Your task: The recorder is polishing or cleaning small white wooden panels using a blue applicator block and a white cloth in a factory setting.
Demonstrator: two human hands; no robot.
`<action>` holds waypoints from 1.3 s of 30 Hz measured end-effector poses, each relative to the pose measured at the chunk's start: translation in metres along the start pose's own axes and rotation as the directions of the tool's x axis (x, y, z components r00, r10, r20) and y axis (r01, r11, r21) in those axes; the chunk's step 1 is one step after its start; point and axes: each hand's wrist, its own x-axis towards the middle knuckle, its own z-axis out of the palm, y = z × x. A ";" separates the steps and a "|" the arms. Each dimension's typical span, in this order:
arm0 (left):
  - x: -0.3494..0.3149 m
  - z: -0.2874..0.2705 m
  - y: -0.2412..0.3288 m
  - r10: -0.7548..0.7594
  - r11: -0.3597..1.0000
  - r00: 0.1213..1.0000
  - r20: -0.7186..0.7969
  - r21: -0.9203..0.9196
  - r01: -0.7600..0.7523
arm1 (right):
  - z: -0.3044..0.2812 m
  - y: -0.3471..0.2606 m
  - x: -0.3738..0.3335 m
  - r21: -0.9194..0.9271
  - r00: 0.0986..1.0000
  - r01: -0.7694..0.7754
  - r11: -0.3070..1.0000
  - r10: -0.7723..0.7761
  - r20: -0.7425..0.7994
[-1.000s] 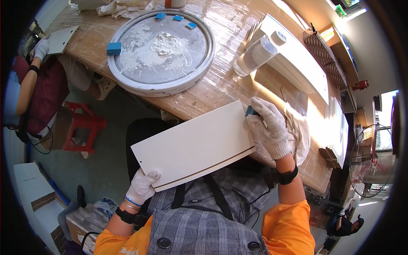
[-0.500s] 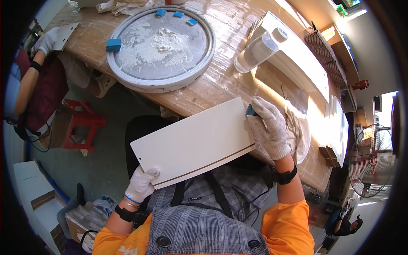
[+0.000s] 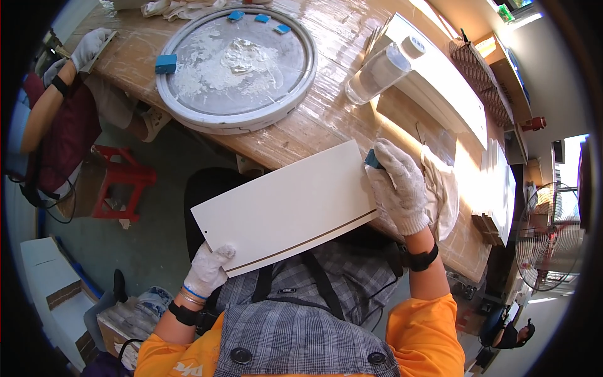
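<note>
A white rectangular panel (image 3: 286, 207) with a dark groove along its near edge and a small hole at its left end lies tilted over my lap. Its lower left corner is gripped by my gloved left hand (image 3: 210, 267), thumb on top. At the panel's right end, my gloved right hand (image 3: 400, 185) pinches a small blue scraper (image 3: 373, 159), held by the end edge. Part of the scraper is hidden by the fingers. Beyond the panel, a round grey lid (image 3: 207, 103) carries white paste (image 3: 244, 58) and several blue pieces round its rim.
The wooden table (image 3: 326, 129) holds a clear bottle (image 3: 377, 75), stacked white panels (image 3: 440, 75) and a crumpled cloth (image 3: 443, 188) beside my right hand. A red stool (image 3: 119, 182) stands at left. A co-worker's gloved hand (image 3: 89, 49) holds another panel at the table's far left.
The panel's right end and my right hand with the scraper have shifted very slightly. At left, the co-worker's panel has tilted to a narrower angle.
</note>
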 end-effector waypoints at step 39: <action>-0.001 0.006 -0.001 0.026 1.000 0.998 -0.049 0.007 -0.026 | 0.002 0.004 -0.005 0.012 0.999 -0.041 0.999 0.040 0.005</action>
